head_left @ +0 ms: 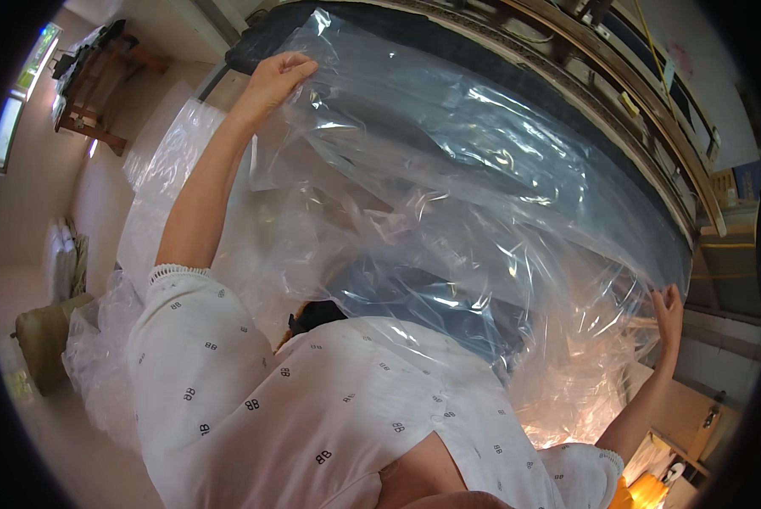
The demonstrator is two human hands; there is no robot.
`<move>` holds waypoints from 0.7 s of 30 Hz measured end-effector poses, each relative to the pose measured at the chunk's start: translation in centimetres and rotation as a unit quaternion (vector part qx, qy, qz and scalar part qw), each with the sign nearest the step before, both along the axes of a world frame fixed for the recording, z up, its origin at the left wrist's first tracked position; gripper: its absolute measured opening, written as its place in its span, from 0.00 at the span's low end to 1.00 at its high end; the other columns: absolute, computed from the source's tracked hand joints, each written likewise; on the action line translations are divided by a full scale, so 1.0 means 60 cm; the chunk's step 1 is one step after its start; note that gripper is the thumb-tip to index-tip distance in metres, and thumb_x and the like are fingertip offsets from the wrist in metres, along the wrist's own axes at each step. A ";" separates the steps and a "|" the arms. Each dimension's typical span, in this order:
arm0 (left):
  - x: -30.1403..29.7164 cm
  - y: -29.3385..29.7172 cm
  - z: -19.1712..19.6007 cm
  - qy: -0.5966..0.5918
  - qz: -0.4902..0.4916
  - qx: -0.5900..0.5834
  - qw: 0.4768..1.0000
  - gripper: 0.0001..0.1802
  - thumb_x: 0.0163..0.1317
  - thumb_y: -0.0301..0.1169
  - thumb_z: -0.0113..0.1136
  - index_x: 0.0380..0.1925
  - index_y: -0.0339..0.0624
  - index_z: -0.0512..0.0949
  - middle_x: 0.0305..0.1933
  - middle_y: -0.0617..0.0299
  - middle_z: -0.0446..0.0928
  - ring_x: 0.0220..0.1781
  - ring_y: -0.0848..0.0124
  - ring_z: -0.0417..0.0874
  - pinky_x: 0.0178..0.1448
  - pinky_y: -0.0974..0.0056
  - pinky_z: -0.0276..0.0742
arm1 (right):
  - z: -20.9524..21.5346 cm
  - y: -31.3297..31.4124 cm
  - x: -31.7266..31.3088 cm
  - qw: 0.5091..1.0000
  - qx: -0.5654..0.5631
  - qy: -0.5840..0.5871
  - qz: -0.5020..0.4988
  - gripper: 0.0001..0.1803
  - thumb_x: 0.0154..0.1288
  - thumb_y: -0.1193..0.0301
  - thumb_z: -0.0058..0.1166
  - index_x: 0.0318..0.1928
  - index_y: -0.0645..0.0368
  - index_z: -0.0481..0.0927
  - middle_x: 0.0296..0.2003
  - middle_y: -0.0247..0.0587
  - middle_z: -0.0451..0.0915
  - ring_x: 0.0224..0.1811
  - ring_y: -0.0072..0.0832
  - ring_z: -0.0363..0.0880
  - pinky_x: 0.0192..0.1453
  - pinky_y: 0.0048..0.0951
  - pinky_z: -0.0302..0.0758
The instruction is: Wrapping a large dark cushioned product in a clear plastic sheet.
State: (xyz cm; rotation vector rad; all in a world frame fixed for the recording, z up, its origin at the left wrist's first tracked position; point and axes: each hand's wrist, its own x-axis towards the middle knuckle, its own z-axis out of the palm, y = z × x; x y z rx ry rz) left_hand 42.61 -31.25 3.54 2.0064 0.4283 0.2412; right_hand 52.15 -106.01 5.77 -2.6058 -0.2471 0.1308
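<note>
A wide sheet of clear plastic film (pixel 482 140) stretches between my two hands. Its far part lies over a dark padded surface, and wrinkled folds hang toward my body. With fingers pinched together, my left hand (pixel 280 81) grips the film near its far left corner. Over at the far right, my right hand (pixel 669 314) pinches the film's right edge; its fingertips are small in the picture. Both arms are spread wide apart.
Behind the dark surface (pixel 346 19) runs a long machine frame with a wooden bar (pixel 643 102). More crumpled film (pixel 109 356) trails down on the left. A green sack-like bundle (pixel 45 339) rests on the floor, and a wooden stand (pixel 96 93) is at the far left.
</note>
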 end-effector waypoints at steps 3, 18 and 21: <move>-0.015 0.003 -0.003 0.104 0.024 0.121 0.987 0.19 0.50 0.45 0.61 0.30 0.39 0.78 0.27 0.64 0.76 0.31 0.75 0.74 0.36 0.70 0.68 | -0.003 0.001 0.000 1.000 0.021 -0.009 0.015 0.10 0.63 0.72 0.45 0.27 0.59 0.61 0.23 0.27 0.56 0.27 0.16 0.54 0.30 0.18 0.55; 0.086 0.089 -0.028 -0.038 0.155 0.171 0.972 0.19 0.48 0.46 0.61 0.32 0.41 0.82 0.26 0.63 0.80 0.29 0.72 0.79 0.38 0.68 0.71 | -0.029 0.050 -0.008 0.990 0.070 -0.108 -0.052 0.06 0.64 0.72 0.48 0.37 0.62 0.68 0.28 0.30 0.63 0.29 0.17 0.58 0.34 0.17 0.60; 0.089 0.099 -0.031 -0.026 0.190 0.234 0.953 0.16 0.46 0.43 0.60 0.29 0.44 0.82 0.25 0.63 0.80 0.29 0.70 0.80 0.38 0.66 0.72 | -0.041 0.044 -0.022 0.979 0.101 -0.163 -0.063 0.08 0.64 0.73 0.47 0.41 0.63 0.69 0.32 0.33 0.68 0.33 0.19 0.64 0.39 0.21 0.64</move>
